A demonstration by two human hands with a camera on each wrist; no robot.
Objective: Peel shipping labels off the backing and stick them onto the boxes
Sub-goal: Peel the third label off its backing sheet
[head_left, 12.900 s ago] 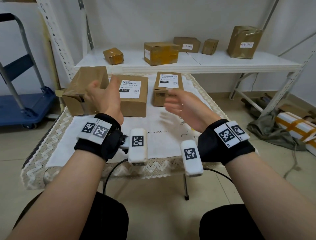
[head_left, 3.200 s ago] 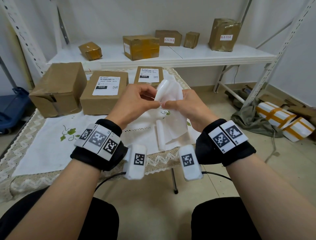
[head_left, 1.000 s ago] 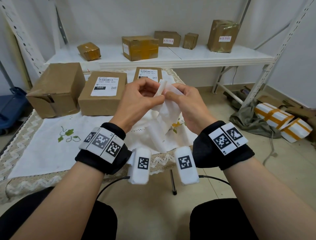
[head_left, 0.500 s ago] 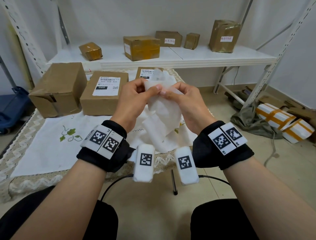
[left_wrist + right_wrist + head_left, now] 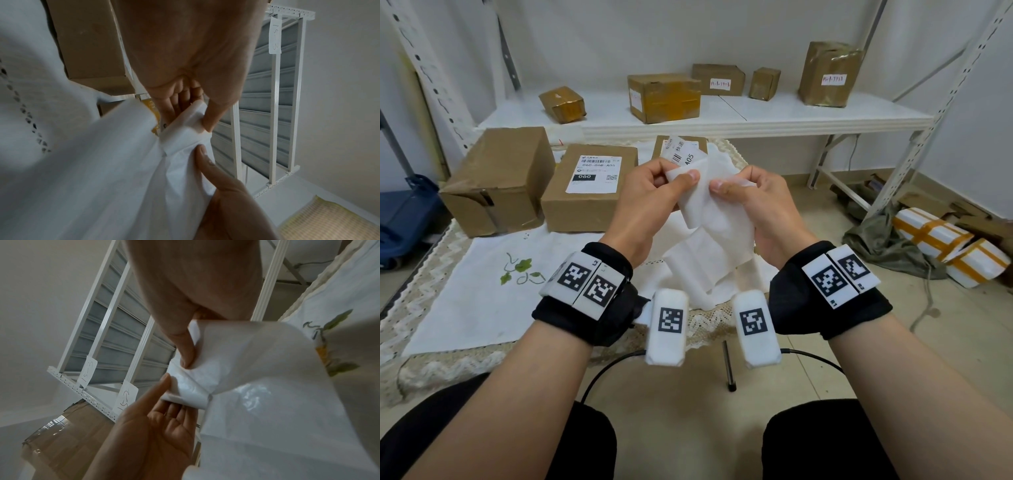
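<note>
Label [image 5: 681, 156] part-peeled, pinched by left hand [image 5: 650, 195] | backing sheet [image 5: 717, 212] gripped by right hand [image 5: 760, 202], above embroidered tablecloth [image 5: 465, 291] | boxes [image 5: 589, 185] far left | white shelf [image 5: 756, 116] behind

White walls [image 5: 722, 31] are closing in the room, and even, soft light is falling across them. A white shelf [image 5: 791, 116] on perforated metal uprights [image 5: 928, 113] is running along the wall beyond the hands. A surface draped in a white embroidered cloth [image 5: 482, 281] with a lace edge [image 5: 448, 363] is sitting below the hands. A blue trolley [image 5: 404, 212] is standing well to the left of the hands. Beige floor tiles [image 5: 945, 359] are spreading out to the right of the hands, where a grey-green cloth heap [image 5: 876, 240] and white bundles bound with orange tape [image 5: 941, 240] are lying near the wall.
</note>
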